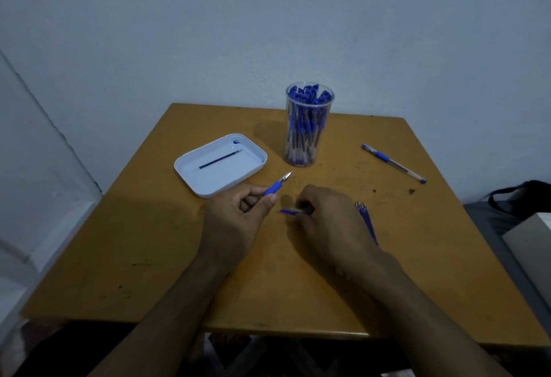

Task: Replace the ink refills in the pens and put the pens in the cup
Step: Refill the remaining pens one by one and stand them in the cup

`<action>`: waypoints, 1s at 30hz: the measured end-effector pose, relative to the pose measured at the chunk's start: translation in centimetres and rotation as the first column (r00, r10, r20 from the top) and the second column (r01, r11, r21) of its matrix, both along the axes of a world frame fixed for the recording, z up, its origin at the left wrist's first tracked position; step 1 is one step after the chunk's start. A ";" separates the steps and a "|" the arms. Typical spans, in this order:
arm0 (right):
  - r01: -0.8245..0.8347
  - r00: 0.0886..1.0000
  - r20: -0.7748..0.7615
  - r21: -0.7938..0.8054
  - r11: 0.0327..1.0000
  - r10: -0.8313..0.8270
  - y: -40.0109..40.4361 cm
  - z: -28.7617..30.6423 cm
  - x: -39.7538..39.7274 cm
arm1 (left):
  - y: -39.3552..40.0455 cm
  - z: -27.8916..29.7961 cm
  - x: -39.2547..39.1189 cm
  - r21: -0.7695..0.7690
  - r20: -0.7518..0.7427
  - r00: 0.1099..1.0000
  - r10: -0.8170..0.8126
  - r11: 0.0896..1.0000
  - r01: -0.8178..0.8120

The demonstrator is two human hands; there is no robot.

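Note:
My left hand (pixel 238 212) grips a pen's blue grip section (pixel 275 186), its metal tip pointing up and right. Just to its right, my right hand (pixel 325 221) curls its fingers round a blurred blue-ended pen part (pixel 290 212) low over the table. A bundle of blue refills (pixel 367 221) lies partly hidden behind my right hand. The clear cup (pixel 309 126) at the back holds several blue-capped pens. A single dark refill (pixel 221 159) lies in the white tray (pixel 190 179). A whole blue pen (pixel 393 163) lies at the right.
The brown wooden table (pixel 179 272) stands against a pale wall. A dark bag (pixel 524 197) and a grey box (pixel 533 245) sit off the table's right side.

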State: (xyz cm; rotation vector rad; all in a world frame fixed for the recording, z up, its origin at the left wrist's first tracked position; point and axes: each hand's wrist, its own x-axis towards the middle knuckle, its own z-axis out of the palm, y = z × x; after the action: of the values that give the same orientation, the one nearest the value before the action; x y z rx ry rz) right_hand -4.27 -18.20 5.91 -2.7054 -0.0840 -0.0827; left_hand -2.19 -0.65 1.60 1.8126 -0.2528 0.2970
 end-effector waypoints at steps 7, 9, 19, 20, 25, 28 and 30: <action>0.056 0.994 0.028 0.690 0.721 -0.105 -2.4 1.0 -0.3 | -0.5 0.4 -0.5 -0.037 0.006 0.993 -0.118 0.992 0.118; 0.062 0.990 0.031 0.789 0.611 -0.141 -2.6 1.4 -0.5 | -0.7 0.3 -0.6 -0.031 0.007 0.991 -0.137 0.990 0.137; 0.024 0.989 0.047 0.887 0.460 -0.141 -2.8 1.6 -1.3 | -1.0 -0.6 -0.4 0.074 0.048 0.982 -0.180 0.982 0.177; 0.023 0.991 0.043 0.883 0.469 -0.130 -2.8 1.6 -1.3 | -1.0 -0.6 -0.4 0.080 0.049 0.982 -0.183 0.981 0.179; 0.027 0.995 0.022 0.870 0.492 -0.094 -2.7 1.3 -1.3 | -1.0 -0.4 -0.4 0.086 0.052 0.977 -0.206 0.976 0.201; 0.040 0.991 0.025 0.884 0.466 -0.132 -2.7 1.3 -1.2 | -1.1 -0.5 -0.4 0.074 0.044 0.975 -0.216 0.974 0.212; 0.047 0.987 0.029 0.885 0.463 -0.156 -3.0 1.4 -1.1 | -1.1 -0.5 -0.4 0.061 0.040 0.975 -0.220 0.974 0.217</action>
State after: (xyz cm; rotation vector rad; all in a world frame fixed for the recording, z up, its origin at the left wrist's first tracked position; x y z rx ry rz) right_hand -5.37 -21.21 7.26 -1.6196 0.0812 -0.2371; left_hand -2.54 -1.75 1.14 1.8156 -0.4937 0.1779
